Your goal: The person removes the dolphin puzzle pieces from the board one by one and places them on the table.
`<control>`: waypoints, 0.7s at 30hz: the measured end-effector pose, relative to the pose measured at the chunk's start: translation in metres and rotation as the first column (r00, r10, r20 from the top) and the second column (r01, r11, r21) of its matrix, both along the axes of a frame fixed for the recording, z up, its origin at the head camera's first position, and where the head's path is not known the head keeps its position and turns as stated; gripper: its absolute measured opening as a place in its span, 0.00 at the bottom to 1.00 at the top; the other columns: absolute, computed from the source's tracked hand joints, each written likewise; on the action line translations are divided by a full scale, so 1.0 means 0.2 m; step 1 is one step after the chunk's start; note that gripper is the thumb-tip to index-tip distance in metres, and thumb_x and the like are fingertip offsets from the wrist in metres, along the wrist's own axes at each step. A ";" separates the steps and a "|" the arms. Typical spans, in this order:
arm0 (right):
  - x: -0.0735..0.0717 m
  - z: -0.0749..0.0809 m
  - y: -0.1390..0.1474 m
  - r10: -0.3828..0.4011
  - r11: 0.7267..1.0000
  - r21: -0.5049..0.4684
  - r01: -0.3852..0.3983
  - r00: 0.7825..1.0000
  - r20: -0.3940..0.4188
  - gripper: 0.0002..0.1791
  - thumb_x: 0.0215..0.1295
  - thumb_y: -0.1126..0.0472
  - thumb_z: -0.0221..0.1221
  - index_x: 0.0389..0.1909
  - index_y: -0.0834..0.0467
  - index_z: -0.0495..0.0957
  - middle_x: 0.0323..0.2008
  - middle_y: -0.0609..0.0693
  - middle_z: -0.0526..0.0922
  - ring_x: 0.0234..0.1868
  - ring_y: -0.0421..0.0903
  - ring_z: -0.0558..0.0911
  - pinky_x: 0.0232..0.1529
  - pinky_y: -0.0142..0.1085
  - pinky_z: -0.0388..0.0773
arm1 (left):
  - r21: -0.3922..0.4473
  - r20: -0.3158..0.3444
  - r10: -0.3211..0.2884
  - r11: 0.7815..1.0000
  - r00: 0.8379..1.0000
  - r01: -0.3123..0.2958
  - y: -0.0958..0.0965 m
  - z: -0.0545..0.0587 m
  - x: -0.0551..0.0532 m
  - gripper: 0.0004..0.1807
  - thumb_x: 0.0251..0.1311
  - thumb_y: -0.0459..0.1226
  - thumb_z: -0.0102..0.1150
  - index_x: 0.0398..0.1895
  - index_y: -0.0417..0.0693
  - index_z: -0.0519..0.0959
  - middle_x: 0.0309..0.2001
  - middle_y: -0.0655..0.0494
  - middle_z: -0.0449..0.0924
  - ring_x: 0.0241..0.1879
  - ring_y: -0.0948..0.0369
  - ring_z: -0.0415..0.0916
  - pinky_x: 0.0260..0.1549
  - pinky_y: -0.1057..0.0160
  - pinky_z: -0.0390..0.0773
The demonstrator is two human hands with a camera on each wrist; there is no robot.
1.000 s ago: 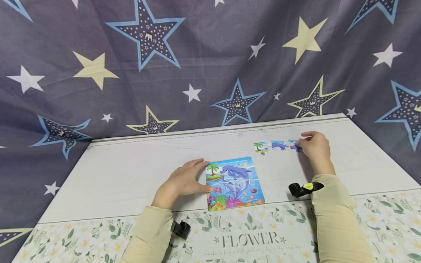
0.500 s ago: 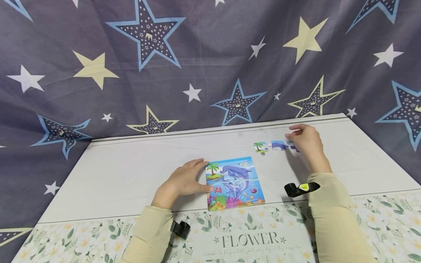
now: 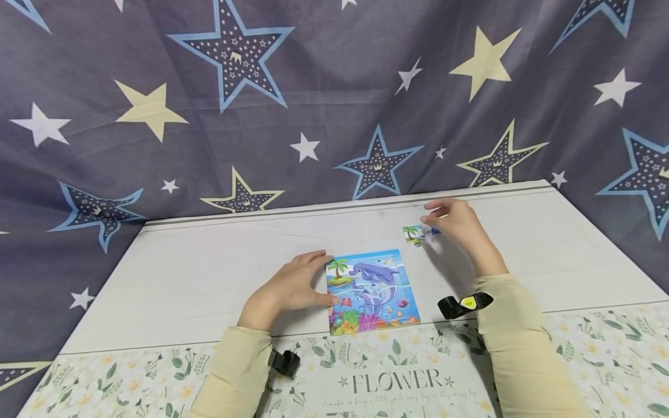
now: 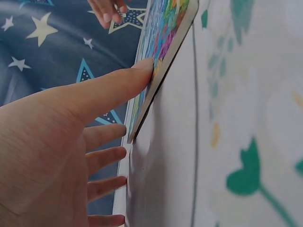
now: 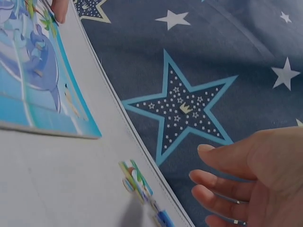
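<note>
A square dolphin jigsaw puzzle (image 3: 373, 293) lies on the white tabletop, in a tray with a colourful printed border. My left hand (image 3: 292, 290) rests at its left edge, thumb on the lower part of the rim and fingers stretched towards the upper corner. In the left wrist view the thumb (image 4: 113, 87) touches the puzzle's edge. Behind and right of the puzzle lies a loose palm-tree jigsaw piece (image 3: 412, 233), with a blue dolphin piece (image 3: 435, 231) beside it, partly covered by my right hand (image 3: 457, 226). That hand hovers over the pieces, fingers loosely bent, holding nothing.
A dark curtain with stars (image 3: 334, 104) hangs right behind the table's back edge (image 3: 345, 208). Along the front lies a floral cloth (image 3: 157, 371) printed with "FLOWER". Each wrist carries a black camera (image 3: 460, 306).
My right hand has left the rightmost piece, risen and moved left over the row, now covering the pieces on the right. The left hand and the puzzle have stayed in place.
</note>
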State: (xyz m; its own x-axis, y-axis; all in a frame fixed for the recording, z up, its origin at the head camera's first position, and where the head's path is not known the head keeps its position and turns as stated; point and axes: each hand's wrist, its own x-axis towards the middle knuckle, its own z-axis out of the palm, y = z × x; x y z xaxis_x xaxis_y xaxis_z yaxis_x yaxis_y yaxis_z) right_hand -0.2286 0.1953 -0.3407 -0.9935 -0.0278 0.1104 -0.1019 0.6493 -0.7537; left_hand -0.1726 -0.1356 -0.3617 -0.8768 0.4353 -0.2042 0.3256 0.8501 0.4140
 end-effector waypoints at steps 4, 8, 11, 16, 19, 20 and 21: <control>0.00 0.02 -0.03 0.036 0.999 0.003 -0.036 0.999 0.010 0.19 0.66 0.61 0.63 0.53 0.68 0.79 0.43 0.65 0.85 0.45 0.59 0.82 0.43 0.41 0.77 | 0.014 0.005 -0.026 1.000 1.000 0.026 0.00 0.00 0.00 0.51 0.52 0.55 0.71 0.76 0.46 0.59 0.77 0.48 0.53 0.75 0.46 0.48 0.71 0.41 0.50; 0.00 0.03 -0.06 0.080 0.997 -0.004 -0.080 0.997 0.013 0.17 0.66 0.62 0.63 0.51 0.68 0.80 0.41 0.64 0.85 0.44 0.58 0.82 0.40 0.37 0.77 | 0.024 0.006 -0.036 0.999 0.999 0.036 0.00 0.00 0.01 0.53 0.50 0.55 0.71 0.76 0.43 0.58 0.77 0.46 0.53 0.75 0.45 0.48 0.72 0.42 0.49; 0.01 0.04 -0.08 0.108 0.994 -0.012 -0.108 0.994 0.014 0.17 0.65 0.62 0.63 0.50 0.68 0.81 0.40 0.62 0.86 0.42 0.55 0.83 0.38 0.35 0.76 | 0.031 0.024 -0.031 0.999 0.999 0.030 0.00 0.00 0.02 0.55 0.50 0.55 0.72 0.77 0.42 0.56 0.77 0.45 0.51 0.76 0.45 0.46 0.72 0.43 0.48; 0.02 0.05 -0.10 0.146 0.989 -0.038 -0.145 0.988 0.041 0.16 0.65 0.63 0.63 0.50 0.68 0.81 0.38 0.61 0.86 0.39 0.50 0.82 0.36 0.34 0.76 | 0.032 0.057 -0.029 0.999 0.998 0.027 0.00 0.00 0.05 0.59 0.47 0.57 0.73 0.77 0.41 0.54 0.78 0.46 0.48 0.76 0.46 0.43 0.73 0.45 0.46; 0.02 0.04 -0.12 0.172 0.984 -0.060 -0.168 0.983 0.060 0.17 0.66 0.63 0.63 0.51 0.69 0.80 0.40 0.61 0.85 0.39 0.50 0.82 0.37 0.35 0.76 | 0.030 0.069 -0.028 0.999 0.997 0.026 0.00 0.00 0.06 0.60 0.46 0.57 0.73 0.77 0.42 0.53 0.78 0.47 0.47 0.77 0.47 0.42 0.73 0.44 0.46; 0.02 0.04 -0.13 0.181 0.982 -0.063 -0.177 0.981 0.063 0.17 0.66 0.62 0.63 0.52 0.69 0.80 0.40 0.62 0.85 0.40 0.51 0.82 0.38 0.35 0.76 | 0.030 0.071 -0.028 0.999 0.997 0.026 0.01 0.00 0.06 0.60 0.46 0.57 0.73 0.78 0.42 0.53 0.78 0.47 0.47 0.77 0.48 0.42 0.73 0.44 0.45; 0.02 0.04 -0.14 0.190 0.980 -0.062 -0.186 0.980 0.065 0.17 0.67 0.62 0.62 0.52 0.69 0.79 0.41 0.62 0.85 0.40 0.52 0.82 0.38 0.35 0.77 | 0.029 0.073 -0.028 0.999 0.997 0.026 0.01 0.00 0.06 0.60 0.46 0.57 0.73 0.78 0.42 0.53 0.78 0.47 0.46 0.77 0.48 0.41 0.73 0.44 0.45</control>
